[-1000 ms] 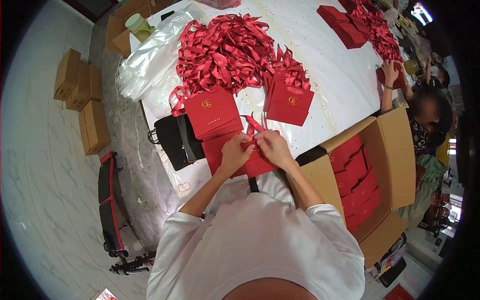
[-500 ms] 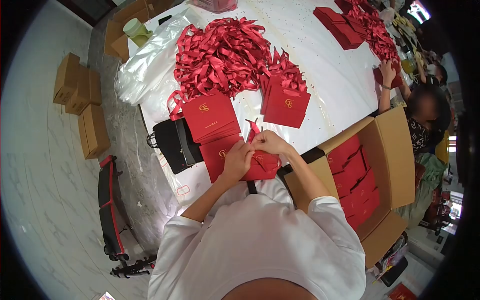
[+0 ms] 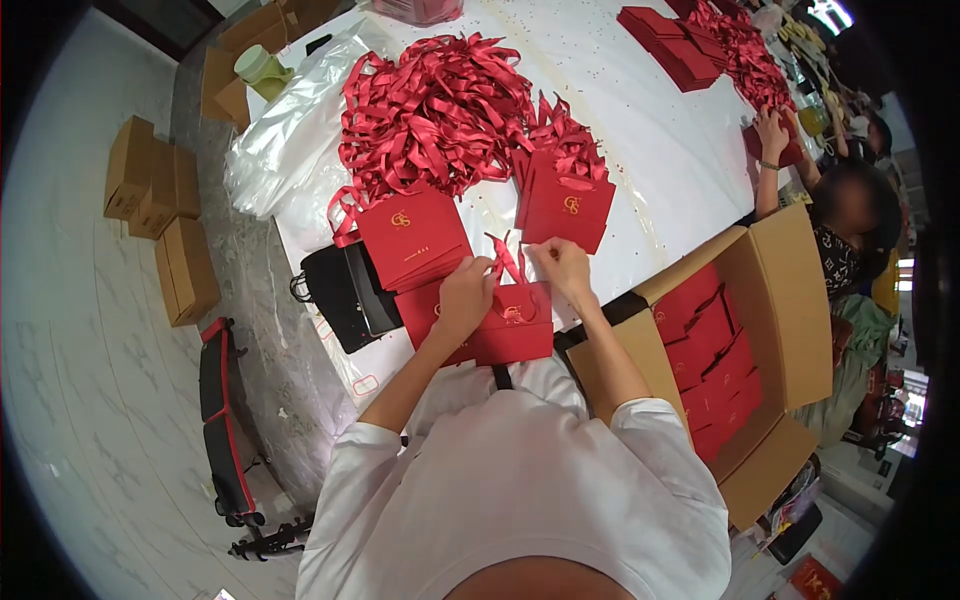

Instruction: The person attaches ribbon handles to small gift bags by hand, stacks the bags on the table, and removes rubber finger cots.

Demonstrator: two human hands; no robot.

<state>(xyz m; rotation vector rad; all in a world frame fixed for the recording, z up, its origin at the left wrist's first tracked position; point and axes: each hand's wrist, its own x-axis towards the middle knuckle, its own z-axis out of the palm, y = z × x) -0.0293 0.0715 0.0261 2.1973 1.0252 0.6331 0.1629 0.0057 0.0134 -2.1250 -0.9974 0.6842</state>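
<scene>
A red paper gift bag (image 3: 515, 345) with a gold logo lies flat in front of me at the table's near edge. From its top rises a red ribbon (image 3: 507, 262), its loose end pointing away from me. My left hand (image 3: 468, 296) rests over the bag's left side, thumb and fingers closed at the ribbon. To the right of the ribbon, my right hand (image 3: 562, 268) is raised with curled, pinched fingers; what they hold is too small to tell. Under my left forearm another red bag (image 3: 420, 308) is partly covered.
Ahead lies a heap of red ribbons (image 3: 430, 120). Stacks of red bags (image 3: 410, 235) (image 3: 568, 208) flank the work spot. A black bag (image 3: 345, 300) is at left. An open carton (image 3: 790, 320) holding red bags stands at right, near another person's hand (image 3: 770, 135).
My hands have moved apart: the right one went up and away from the bag, the left slightly left. The bag's front now shows more fully, with the ribbon standing between my hands.
</scene>
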